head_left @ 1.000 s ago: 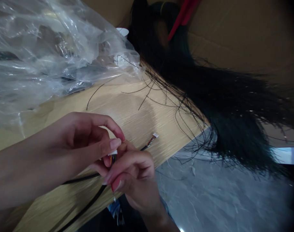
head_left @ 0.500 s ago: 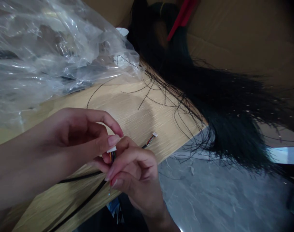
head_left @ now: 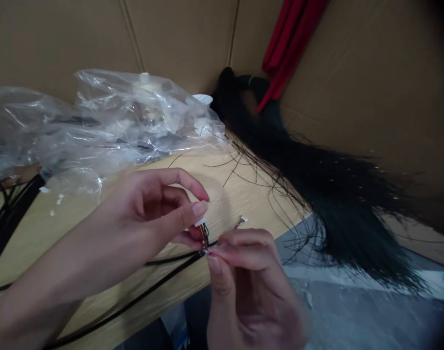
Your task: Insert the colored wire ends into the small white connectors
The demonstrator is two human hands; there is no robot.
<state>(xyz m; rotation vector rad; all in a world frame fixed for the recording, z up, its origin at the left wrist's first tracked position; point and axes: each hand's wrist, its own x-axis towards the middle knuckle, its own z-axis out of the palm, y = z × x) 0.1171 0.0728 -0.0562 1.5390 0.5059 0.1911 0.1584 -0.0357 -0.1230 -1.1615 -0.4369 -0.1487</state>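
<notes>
My left hand (head_left: 159, 209) is closed, its thumb and fingers pinching a small white wire connector (head_left: 200, 222). Thin coloured wires (head_left: 204, 236), yellow, red and dark, run down from the connector towards the end of a black cable (head_left: 152, 287). At the lower end of these wires my right hand (head_left: 251, 287) is closed, thumb and fingertip pressed together on what looks like a thin wire, mostly hidden. A second white connector (head_left: 243, 219) on short coloured wires lies on the wooden table (head_left: 276, 209), just beyond my right fingers.
Crumpled clear plastic bags (head_left: 134, 121) cover the table's back left. A large bundle of black cable ties or bristle-like strands (head_left: 298, 160) hangs over the right edge. Red cloth (head_left: 291, 43) hangs before a brown panel (head_left: 178, 39). Dark cables (head_left: 10, 214) lie at far left.
The view has tilted up, so more of the back panel shows. My right hand has turned and shifted its pinch up to the lower end of the coloured wires. The left hand keeps the connector.
</notes>
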